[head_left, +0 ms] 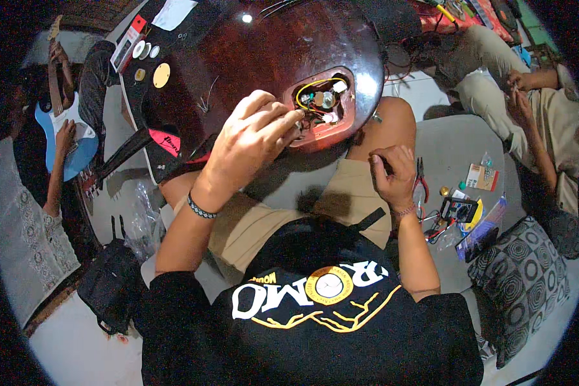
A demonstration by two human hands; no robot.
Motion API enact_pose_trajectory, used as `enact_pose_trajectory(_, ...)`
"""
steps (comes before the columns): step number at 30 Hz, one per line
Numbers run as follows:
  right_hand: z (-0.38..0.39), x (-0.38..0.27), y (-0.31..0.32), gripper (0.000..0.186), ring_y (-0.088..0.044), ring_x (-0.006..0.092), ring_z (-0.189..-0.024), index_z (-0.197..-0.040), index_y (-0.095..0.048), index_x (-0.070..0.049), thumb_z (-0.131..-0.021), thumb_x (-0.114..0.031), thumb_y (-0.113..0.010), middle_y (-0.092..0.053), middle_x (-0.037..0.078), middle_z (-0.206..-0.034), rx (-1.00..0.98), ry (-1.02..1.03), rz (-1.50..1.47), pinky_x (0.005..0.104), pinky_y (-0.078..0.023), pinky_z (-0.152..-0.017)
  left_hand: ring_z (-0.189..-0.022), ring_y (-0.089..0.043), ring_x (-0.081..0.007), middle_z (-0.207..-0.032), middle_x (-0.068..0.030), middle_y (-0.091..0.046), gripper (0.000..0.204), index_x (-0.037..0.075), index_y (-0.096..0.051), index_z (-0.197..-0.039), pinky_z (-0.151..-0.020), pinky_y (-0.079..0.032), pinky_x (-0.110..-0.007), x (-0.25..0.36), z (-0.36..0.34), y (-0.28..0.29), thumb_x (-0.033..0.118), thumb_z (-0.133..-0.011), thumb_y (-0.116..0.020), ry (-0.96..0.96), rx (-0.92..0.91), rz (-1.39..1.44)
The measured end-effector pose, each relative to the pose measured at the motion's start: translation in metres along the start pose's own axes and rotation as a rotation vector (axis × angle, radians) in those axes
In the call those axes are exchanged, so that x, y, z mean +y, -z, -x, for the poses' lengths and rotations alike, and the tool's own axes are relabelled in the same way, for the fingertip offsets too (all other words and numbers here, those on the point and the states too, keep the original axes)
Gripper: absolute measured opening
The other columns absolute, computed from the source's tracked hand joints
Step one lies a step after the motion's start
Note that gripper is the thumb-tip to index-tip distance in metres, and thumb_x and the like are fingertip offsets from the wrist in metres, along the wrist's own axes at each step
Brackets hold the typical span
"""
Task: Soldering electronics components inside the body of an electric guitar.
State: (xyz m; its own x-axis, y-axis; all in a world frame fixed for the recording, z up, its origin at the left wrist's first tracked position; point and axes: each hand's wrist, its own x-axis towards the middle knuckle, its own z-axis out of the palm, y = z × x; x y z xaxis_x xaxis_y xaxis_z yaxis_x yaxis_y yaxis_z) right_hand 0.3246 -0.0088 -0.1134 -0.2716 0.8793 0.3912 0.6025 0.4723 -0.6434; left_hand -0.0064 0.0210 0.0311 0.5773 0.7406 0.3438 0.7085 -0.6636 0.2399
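Observation:
A dark red-brown guitar body (257, 58) lies face down across my lap. Its open control cavity (320, 100) shows yellow wires and small round parts. My left hand (254, 138) rests on the body at the cavity's left edge, with the fingertips pinched together on something small that I cannot make out. My right hand (392, 174) hovers over my right knee, curled into a loose fist around a thin dark tool tip, apart from the guitar.
A multimeter (460, 209), red-handled pliers (420, 183) and small packets lie on the grey mat at right. A person at left holds a blue guitar (67, 138). Another person sits at upper right. A black bag (106, 283) lies at lower left, a patterned cushion (524, 283) at lower right.

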Motion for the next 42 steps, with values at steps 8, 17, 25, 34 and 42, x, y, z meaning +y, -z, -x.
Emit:
enact_pose_trajectory(8, 0.001, 0.002, -0.001, 0.002, -0.067, 0.0309, -0.086, -0.094, -0.076, -0.005, -0.093, -0.006, -0.074, -0.072, 0.01, -0.09, 0.005, -0.001, 0.036, 0.042, -0.049, -0.082, -0.103, -0.065, -0.0302, -0.105, -0.0078, -0.07, 0.026, 0.007, -0.082, -0.104, -0.093, -0.055, -0.045, 0.007, 0.006, 0.004, 0.017, -0.081, -0.088, 0.212, 0.104, 0.005)
enact_pose_trajectory(17, -0.002, -0.001, 0.002, 0.002, -0.067, 0.0299, -0.085, -0.094, -0.076, -0.004, -0.094, -0.004, -0.074, -0.072, 0.011, -0.089, 0.011, -0.02, 0.0, 0.0404, -0.051, -0.082, -0.104, -0.065, -0.0289, -0.106, -0.0072, -0.069, 0.022, 0.007, -0.083, -0.103, -0.094, -0.055, -0.044, 0.006, 0.002, -0.004, 0.016, -0.082, -0.087, 0.168, 0.131, 0.044)
enact_pose_trajectory(25, -0.085, -0.094, 0.033, 0.021, -0.068, 0.0259, -0.083, -0.103, -0.082, -0.011, -0.084, -0.008, -0.09, -0.072, 0.006, -0.089, 0.083, 0.15, -0.125, 0.0406, -0.052, -0.075, -0.102, -0.065, -0.0265, -0.103, -0.0051, -0.067, 0.025, 0.011, -0.083, -0.105, -0.093, -0.054, -0.043, -0.002, 0.002, -0.007, 0.014, -0.081, -0.085, 0.141, 0.159, 0.067)
enact_pose_trajectory(34, -0.142, -0.126, 0.01, 0.022, -0.07, 0.027, -0.09, -0.105, -0.081, -0.009, -0.088, -0.021, -0.085, -0.069, 0.007, -0.093, -0.264, 0.308, 0.189, 0.0401, -0.057, -0.076, -0.104, -0.065, -0.0274, -0.106, -0.0049, -0.068, 0.023, 0.014, -0.084, -0.103, -0.093, -0.052, -0.044, -0.002, 0.008, -0.014, 0.018, -0.08, -0.085, 0.135, 0.249, 0.034)
enact_pose_trajectory(42, -0.14, -0.129, 0.008, 0.012, -0.073, 0.0266, -0.082, -0.095, -0.077, -0.011, -0.089, -0.019, -0.084, -0.069, 0.005, -0.088, -0.265, 0.267, 0.136, 0.0396, -0.057, -0.071, -0.106, -0.064, -0.0297, -0.095, -0.0042, -0.069, 0.014, 0.011, -0.083, -0.092, -0.096, -0.05, -0.043, 0.007, 0.017, -0.022, 0.017, -0.08, -0.089, 0.373, 0.382, 0.106)
